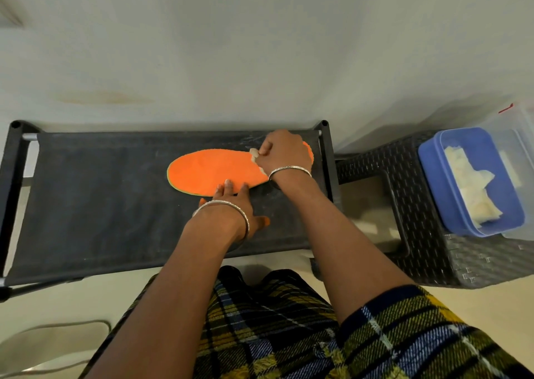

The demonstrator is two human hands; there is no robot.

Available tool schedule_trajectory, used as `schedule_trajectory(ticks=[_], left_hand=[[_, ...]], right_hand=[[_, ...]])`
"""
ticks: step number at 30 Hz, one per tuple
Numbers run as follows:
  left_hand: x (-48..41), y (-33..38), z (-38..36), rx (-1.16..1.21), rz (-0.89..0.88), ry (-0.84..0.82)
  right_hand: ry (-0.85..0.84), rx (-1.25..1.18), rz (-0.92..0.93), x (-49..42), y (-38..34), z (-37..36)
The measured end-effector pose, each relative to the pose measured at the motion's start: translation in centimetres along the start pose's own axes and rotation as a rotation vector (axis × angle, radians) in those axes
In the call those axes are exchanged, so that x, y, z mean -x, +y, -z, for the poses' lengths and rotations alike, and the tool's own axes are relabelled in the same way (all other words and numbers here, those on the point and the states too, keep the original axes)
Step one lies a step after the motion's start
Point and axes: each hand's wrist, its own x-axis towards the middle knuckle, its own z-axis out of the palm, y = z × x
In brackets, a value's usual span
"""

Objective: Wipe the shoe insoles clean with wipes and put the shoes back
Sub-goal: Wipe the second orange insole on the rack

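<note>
An orange insole with a thin green rim lies flat on the dark fabric top of a black rack, toward its right end. My left hand presses straight fingers on the insole's near edge, thumb spread out on the fabric. My right hand sits over the insole's right end with its fingers curled round a crumpled whitish wipe, which touches the orange surface. No shoe shows in this view.
A dark woven plastic stool stands right of the rack. On it rests a blue lid or tray holding several crumpled wipes, over a clear plastic box. A pale wall rises behind. A cable lies on the floor at lower left.
</note>
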Motion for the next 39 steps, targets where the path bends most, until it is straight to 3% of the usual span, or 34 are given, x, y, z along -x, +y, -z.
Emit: schedule_trajectory(ticks=[4,10,17,25,28,33,39], left_hand=[[0.0,0.1,-0.1,0.001,-0.004,0.012],[0.1,0.0,0.0,-0.005,-0.002,-0.003],[-0.1,0.1,-0.1,0.018,0.003,0.019],[-0.2,-0.2,-0.2,0.010,0.000,0.011],[0.0,-0.1,-0.2,0.012,0.006,0.014],[0.1,0.1,-0.1,0.015,0.005,0.015],[0.3,0.0,0.1,0.014,-0.002,-0.003]], right_hand=[[-0.088,-0.042,0.094,0.8,-0.9,-0.1],[0.150,-0.001,-0.092,0.0,0.8,0.5],[-0.037,-0.115,0.072,1.0,-1.1,-0.8],[0.184,0.043,-0.217,-0.1,1.8,0.7],[0.156,0.000,-0.130,0.0,1.0,0.3],[-0.047,-0.097,0.021,0.4,-0.7,-0.4],[0.156,0.113,-0.236,0.1,1.8,1.7]])
